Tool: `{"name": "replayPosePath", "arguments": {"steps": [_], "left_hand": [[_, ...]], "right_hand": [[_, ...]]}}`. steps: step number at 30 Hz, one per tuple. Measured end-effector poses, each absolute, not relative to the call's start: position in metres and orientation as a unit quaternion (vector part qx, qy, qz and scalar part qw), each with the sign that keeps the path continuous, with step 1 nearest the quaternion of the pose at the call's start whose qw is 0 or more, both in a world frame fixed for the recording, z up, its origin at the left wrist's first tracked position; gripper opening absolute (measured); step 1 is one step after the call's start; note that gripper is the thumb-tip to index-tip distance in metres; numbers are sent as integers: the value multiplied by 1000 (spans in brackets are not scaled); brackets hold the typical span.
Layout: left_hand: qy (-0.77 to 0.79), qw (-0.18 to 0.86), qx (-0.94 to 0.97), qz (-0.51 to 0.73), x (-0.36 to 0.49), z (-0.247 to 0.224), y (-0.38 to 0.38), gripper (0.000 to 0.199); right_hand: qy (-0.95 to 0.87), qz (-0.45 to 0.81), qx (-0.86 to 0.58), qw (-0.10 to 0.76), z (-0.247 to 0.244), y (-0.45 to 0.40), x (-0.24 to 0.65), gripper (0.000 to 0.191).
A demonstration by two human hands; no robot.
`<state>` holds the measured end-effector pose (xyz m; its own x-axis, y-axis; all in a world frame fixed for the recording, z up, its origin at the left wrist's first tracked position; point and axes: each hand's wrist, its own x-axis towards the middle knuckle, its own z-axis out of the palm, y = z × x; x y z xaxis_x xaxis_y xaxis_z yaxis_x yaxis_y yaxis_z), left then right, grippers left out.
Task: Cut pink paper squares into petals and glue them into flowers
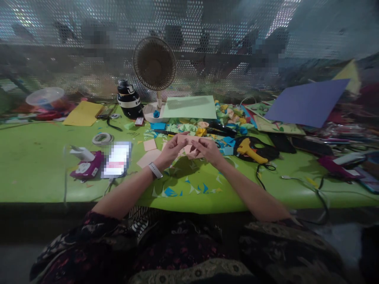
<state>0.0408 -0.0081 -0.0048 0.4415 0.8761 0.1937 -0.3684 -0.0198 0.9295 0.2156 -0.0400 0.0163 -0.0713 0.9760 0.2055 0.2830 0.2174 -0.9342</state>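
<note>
Between both hands, just above the green table, is a small piece of pink paper point(189, 139). My left hand point(172, 150) pinches its left end between thumb and fingers; a white band circles that wrist. At the right end, my right hand point(207, 149) has its thumb and fingertips closed on the same paper. More pink paper lies under the hands, and a square pink piece point(150, 145) rests to the left of them. Blue, yellow and green scraps spread out behind and in front of my hands.
A fan point(154, 65), a black bottle point(130, 100) and a light green sheet point(191, 107) stand behind. A phone point(117, 159) and tape roll point(102, 139) are left; a yellow glue gun point(251, 150) and purple sheet point(308, 103) are right. Cables cross the green table point(32, 169).
</note>
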Motion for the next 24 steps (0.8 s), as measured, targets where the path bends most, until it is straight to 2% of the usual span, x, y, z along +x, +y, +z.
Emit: {"name": "replayPosePath", "arguments": {"steps": [6,13,18,24], "left_hand": [[230,694,487,478,44,-3,-10,72],[295,635,534,474,32,6,-1,67],[298,622,563,455,28,10,0,61],[300,606,584,449,30,11,-2,56]], "right_hand": [[-624,388,-478,481,14,-38,213,57],[-597,393,-473,515,15,-37,220,52],[-575,436,-470,509,15,-35,224,43],[-553,467,-483,492,13,-34,224,43]]}}
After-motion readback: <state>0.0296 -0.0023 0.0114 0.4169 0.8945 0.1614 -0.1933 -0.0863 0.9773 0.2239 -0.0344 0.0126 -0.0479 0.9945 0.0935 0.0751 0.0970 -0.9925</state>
